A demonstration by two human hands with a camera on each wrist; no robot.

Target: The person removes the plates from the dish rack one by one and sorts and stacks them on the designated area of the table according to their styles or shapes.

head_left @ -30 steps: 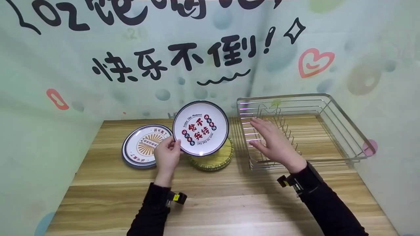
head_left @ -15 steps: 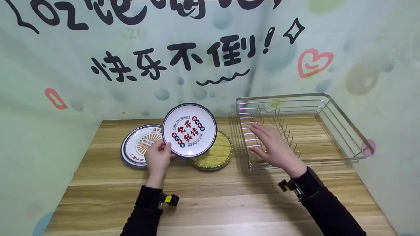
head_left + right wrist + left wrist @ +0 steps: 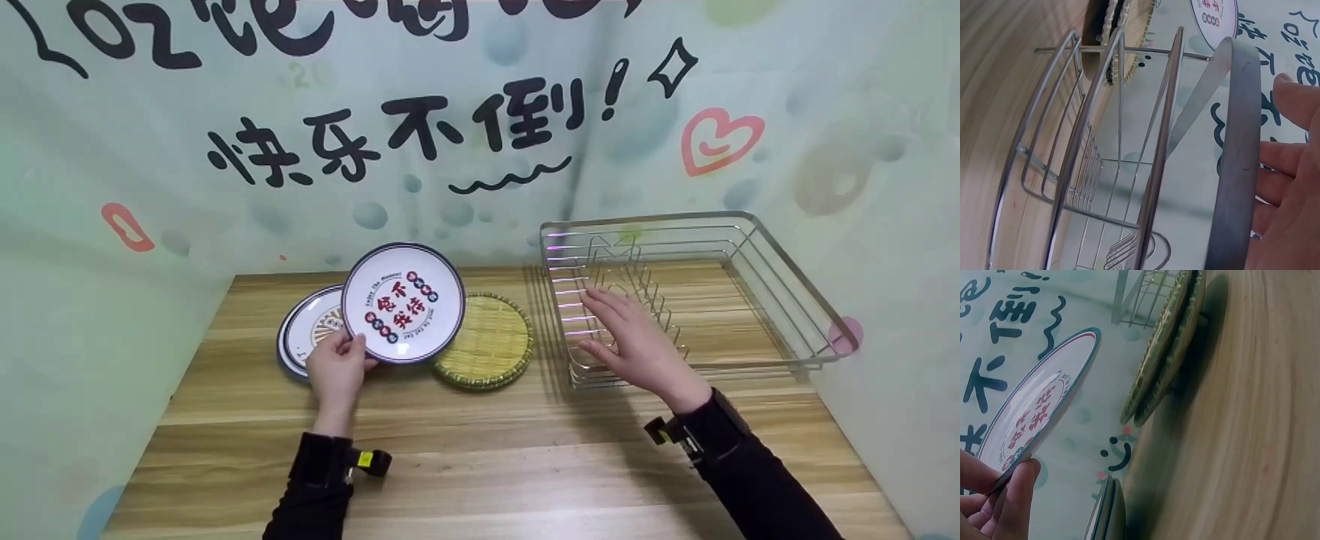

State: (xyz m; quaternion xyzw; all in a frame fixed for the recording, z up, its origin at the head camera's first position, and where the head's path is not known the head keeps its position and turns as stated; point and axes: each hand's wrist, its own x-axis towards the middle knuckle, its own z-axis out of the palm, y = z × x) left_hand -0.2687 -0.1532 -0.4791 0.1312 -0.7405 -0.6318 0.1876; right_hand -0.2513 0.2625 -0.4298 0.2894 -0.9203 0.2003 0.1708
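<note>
Between thumb and fingers, my left hand (image 3: 337, 379) pinches the lower left rim of a white plate (image 3: 403, 300) with a dark blue edge and red lettering. In the head view this plate is tilted up and overlaps a stack of plates (image 3: 298, 330), whose top one has a sunburst print. The left wrist view shows the held plate (image 3: 1044, 399) raised above the wood. My right hand (image 3: 637, 345), fingers extended and holding nothing, is over the near left part of a metal wire dish rack (image 3: 645, 220). Its fingers lie close beside the rack's flat rim (image 3: 1238, 152).
Round woven bamboo trays (image 3: 495, 341), stacked, sit between the plates and the rack. Upright wire dividers (image 3: 652, 292) stand inside the rack. A printed cloth wall (image 3: 420, 210) rises behind the wooden table (image 3: 487, 465).
My left hand has carried the plate leftward and slightly down, from in front of the bamboo trays to partly over the plate stack. The right hand has shifted only slightly.
</note>
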